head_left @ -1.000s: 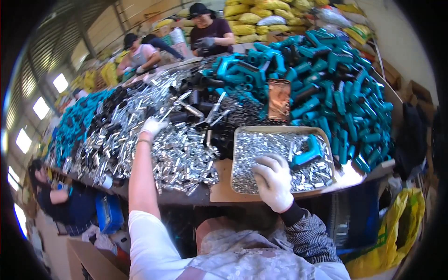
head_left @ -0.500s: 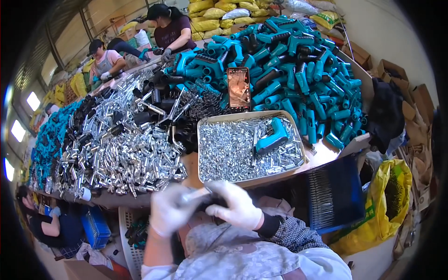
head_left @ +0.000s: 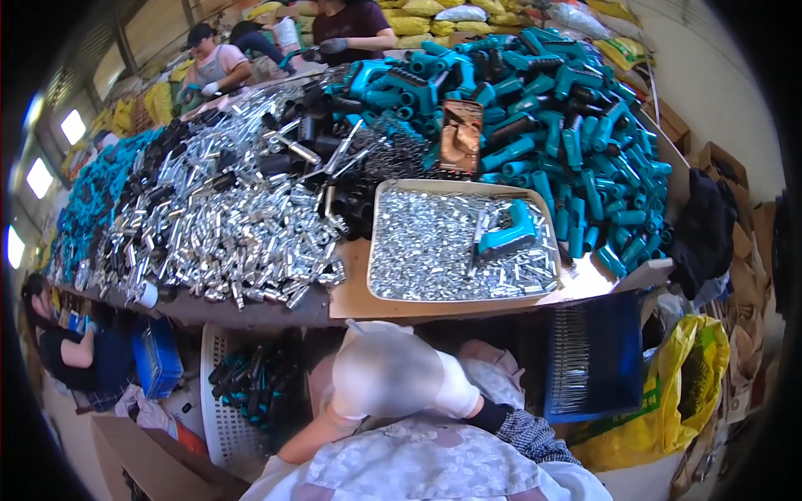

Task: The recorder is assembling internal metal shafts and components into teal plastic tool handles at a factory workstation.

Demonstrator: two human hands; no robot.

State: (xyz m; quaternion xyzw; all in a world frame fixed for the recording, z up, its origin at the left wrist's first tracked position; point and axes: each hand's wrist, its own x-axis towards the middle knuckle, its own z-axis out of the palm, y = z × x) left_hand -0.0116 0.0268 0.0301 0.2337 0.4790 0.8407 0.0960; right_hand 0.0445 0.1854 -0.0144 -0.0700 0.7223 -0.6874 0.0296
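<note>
Both hands wear white gloves and meet in front of my apron, below the table's front edge. My left hand [head_left: 352, 380] and my right hand [head_left: 455, 386] overlap at the fingers, where a smear hides what lies between them. A pale edge sticks out above the fingers, too unclear to name. Beyond the hands stands a cream-rimmed tray [head_left: 373, 250] full of small silver metal pieces. On these rests a teal-and-black pistol-shaped tool housing [head_left: 511, 232]. To the left of the tray spreads a heap of silver metal parts [head_left: 242, 242].
Teal housings [head_left: 585, 142] are piled behind the tray, with a phone [head_left: 461, 138] propped against them. Under the table are a blue bin [head_left: 614, 351] of thin metal rods and a white basket [head_left: 219, 417]. A yellow sack [head_left: 685, 392] stands right. Several people work farther left.
My hands, apart at the fingers around a silver piece before, have come together closer to my body. The whole view has shifted, so the table sits higher and farther right.
</note>
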